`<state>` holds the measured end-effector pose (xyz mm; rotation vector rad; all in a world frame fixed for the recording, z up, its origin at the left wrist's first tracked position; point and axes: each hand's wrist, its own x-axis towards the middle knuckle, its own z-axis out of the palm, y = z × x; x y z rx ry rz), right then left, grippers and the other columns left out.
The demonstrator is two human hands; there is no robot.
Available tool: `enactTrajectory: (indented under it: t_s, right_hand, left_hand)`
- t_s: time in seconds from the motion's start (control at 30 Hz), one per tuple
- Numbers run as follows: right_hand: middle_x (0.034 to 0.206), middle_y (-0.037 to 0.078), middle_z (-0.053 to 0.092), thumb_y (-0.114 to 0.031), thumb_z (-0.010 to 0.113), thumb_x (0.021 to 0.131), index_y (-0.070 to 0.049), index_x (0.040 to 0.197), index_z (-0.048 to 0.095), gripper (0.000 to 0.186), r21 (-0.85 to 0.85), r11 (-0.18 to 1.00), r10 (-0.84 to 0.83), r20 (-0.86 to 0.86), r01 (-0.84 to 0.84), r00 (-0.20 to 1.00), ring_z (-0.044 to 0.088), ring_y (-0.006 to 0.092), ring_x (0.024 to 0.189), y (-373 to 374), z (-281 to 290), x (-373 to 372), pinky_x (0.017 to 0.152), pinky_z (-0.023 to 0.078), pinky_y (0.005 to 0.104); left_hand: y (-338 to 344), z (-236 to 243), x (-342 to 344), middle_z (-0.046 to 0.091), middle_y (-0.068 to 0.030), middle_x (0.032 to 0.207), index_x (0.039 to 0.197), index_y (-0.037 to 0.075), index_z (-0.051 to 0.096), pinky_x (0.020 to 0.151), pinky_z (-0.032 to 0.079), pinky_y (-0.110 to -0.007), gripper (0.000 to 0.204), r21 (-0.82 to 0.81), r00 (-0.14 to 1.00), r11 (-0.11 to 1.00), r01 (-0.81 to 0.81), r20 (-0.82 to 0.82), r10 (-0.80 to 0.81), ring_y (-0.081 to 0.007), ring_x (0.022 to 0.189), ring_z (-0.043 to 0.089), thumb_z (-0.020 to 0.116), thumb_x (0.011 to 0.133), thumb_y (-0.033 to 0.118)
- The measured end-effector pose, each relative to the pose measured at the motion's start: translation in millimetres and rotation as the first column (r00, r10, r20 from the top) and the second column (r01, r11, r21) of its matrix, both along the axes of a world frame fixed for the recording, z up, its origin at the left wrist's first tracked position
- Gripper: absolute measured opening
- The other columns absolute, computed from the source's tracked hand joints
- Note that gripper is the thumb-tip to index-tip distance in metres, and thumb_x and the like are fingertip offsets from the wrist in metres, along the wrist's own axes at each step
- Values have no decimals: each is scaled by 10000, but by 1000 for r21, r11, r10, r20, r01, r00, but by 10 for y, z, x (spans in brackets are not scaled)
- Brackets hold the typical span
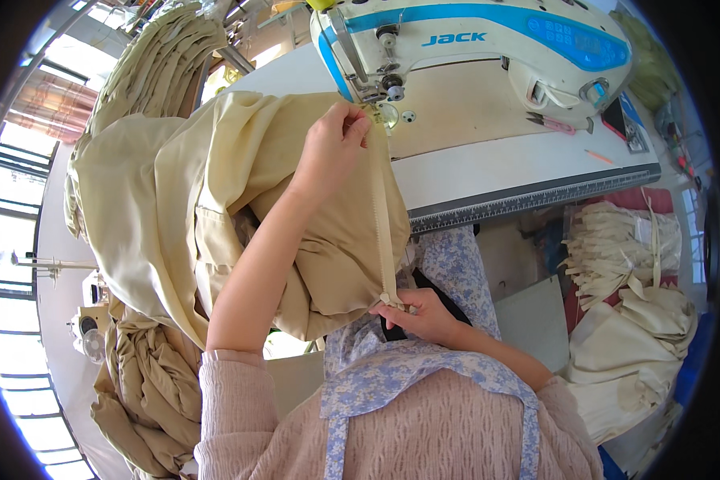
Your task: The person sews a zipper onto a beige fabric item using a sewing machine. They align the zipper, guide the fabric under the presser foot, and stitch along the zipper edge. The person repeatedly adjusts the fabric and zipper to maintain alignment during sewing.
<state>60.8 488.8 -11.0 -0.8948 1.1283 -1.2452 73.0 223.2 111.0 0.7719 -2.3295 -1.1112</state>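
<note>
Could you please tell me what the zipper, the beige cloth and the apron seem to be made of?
Zipper: likely matte fabric tape, with a row of fine teeth whose material I can't tell. Beige cloth: probably woven fabric, smooth, with a faint sheen along its soft folds. Apron: probably thin, matte cloth, as it creases softly.

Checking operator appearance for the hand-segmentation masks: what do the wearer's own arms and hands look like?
Left hand and right hand: bare, no gloves; no watch or bracelet visible. Forearms bare too. Sleeves: pale pink-beige textured knit, the left one ending near the elbow in a plain band. Apron: blue-and-white floral print, with matching straps. No cables on the arms.
</note>
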Motion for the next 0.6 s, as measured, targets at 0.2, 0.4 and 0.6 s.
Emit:
enactTrajectory:
  t_s: [0.2,0.4,0.6]
  right_hand:
    - [1180,146,698,-219,552,1094,30,1271,587,308,23,990,-132,479,138,868,684,169,1082,-98,-231,-22,1002,529,344]
    - [1093,116,710,-185,608,1065,31,1129,622,226,78,962,-270,133,262,954,683,154,981,-75,-431,5,901,542,304]
    - [989,40,704,-140,702,1001,14,1024,671,159,55,902,-431,108,428,896,641,94,852,-139,-506,9,789,527,256]
  left_hand:
    - [-284,-594,-89,708,-128,820,1018,-39,650,692,534,-342,160,47,997,999,24,69,-28,-224,704,676,633,987,117]
    - [-368,-684,-165,736,-125,906,1043,12,676,768,540,-370,183,-112,977,991,70,210,-45,-261,815,693,664,978,183]
    - [-471,-834,-169,746,-118,941,1043,31,685,781,535,-384,195,-89,981,995,43,191,-25,-269,846,692,686,970,213]
